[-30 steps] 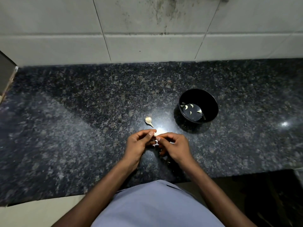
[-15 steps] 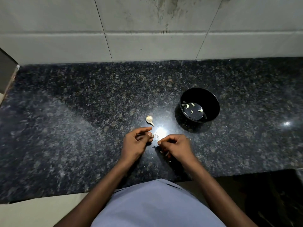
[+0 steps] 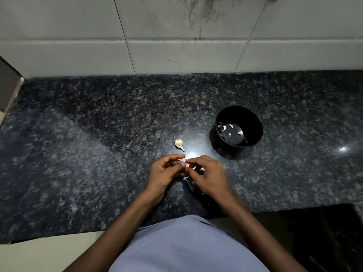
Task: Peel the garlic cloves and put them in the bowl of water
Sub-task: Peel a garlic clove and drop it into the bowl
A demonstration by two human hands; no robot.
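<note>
My left hand (image 3: 165, 173) and my right hand (image 3: 208, 175) meet fingertip to fingertip just above the counter, pinching one small garlic clove (image 3: 187, 166) between them; its pale papery skin shows at the fingertips, the rest is hidden. A black bowl (image 3: 253, 118) with water stands to the upper right of my hands, and several peeled cloves (image 3: 230, 127) float in it. The remaining piece of the garlic bulb (image 3: 179, 143), with its short stem, lies on the counter just beyond my left hand.
The dark speckled granite counter (image 3: 98, 154) runs to a grey tiled wall (image 3: 176, 36) at the back. A grey block (image 3: 7, 89) juts in at the far left edge. The counter's front edge lies close to my body.
Half a second ago my hands were a little apart; they have come back together on the clove, at the same spot on the counter. Bowl and bulb piece have not moved.
</note>
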